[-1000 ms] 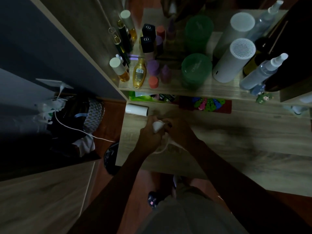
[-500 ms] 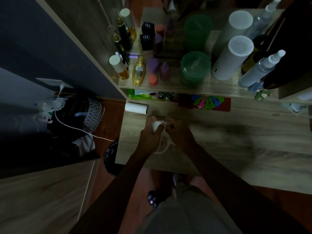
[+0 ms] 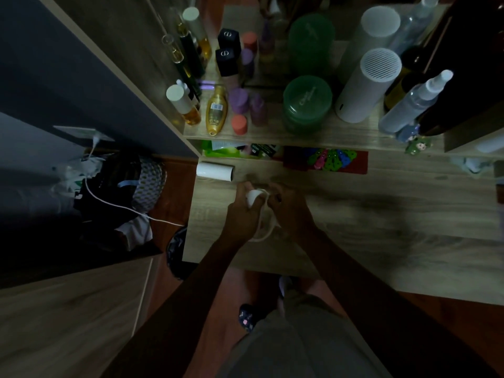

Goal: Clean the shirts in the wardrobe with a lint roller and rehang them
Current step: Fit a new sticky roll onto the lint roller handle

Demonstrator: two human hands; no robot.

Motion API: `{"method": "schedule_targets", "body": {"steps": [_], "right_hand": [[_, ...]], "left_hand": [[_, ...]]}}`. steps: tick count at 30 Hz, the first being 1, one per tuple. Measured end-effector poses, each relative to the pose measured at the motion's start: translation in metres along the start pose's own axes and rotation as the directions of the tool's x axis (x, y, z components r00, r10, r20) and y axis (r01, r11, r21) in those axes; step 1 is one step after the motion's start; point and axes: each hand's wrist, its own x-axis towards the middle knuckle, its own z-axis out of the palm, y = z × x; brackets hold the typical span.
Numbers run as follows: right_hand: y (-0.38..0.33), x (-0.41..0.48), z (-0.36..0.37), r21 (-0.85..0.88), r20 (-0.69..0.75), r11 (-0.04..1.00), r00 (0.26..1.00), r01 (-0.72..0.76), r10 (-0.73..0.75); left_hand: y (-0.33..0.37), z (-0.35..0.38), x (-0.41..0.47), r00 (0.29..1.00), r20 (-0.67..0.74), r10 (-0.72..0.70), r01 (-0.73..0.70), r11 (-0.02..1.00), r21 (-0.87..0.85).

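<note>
My left hand (image 3: 242,214) grips a white lint roller (image 3: 253,197) over the wooden table (image 3: 381,222). The roller's pale looped handle (image 3: 268,231) hangs below, between my wrists. The fingertips of my right hand (image 3: 291,211) pinch the right side of the roller head. A separate white roll (image 3: 215,171) lies on the table just up and left of my hands. No shirts or wardrobe are in view.
A shelf (image 3: 313,135) behind the table holds several bottles, two green jars (image 3: 306,100), white cylinders (image 3: 366,85) and a spray bottle (image 3: 414,102). A colourful red packet (image 3: 327,158) lies beneath it. On the floor to the left are a dark bag (image 3: 120,192) and a white cable (image 3: 136,211).
My right fingers have shifted onto the roller head's side, and both hands have crept slightly up the table. The roll on the table has not moved.
</note>
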Motion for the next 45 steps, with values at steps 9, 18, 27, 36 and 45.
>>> {"method": "schedule_targets", "body": {"steps": [9, 18, 27, 36, 45], "right_hand": [[0.015, -0.003, -0.003, 0.025, -0.065, 1.0, 0.998, 0.015, -0.013], [0.046, 0.011, -0.025, -0.04, 0.132, 0.999, 0.991, -0.018, 0.023], [0.068, 0.017, -0.023, -0.166, 0.098, 0.985, 0.993, -0.044, 0.061], [0.07, 0.018, -0.023, -0.17, 0.028, 0.984, 0.998, -0.048, 0.054], [0.063, 0.023, -0.021, -0.189, -0.076, 0.981, 0.997, -0.045, 0.031]], "left_hand": [[0.007, 0.004, 0.008, 0.999, -0.048, -0.016, 0.016, 1.0, -0.011], [0.005, 0.003, 0.015, 0.994, -0.05, -0.093, 0.092, 0.996, -0.021], [0.008, 0.004, 0.017, 0.992, -0.044, -0.12, 0.119, 0.992, -0.04], [0.006, 0.009, 0.018, 0.976, -0.063, -0.208, 0.202, 0.975, -0.09], [0.004, 0.011, 0.016, 0.978, -0.036, -0.206, 0.204, 0.977, -0.064]]}}
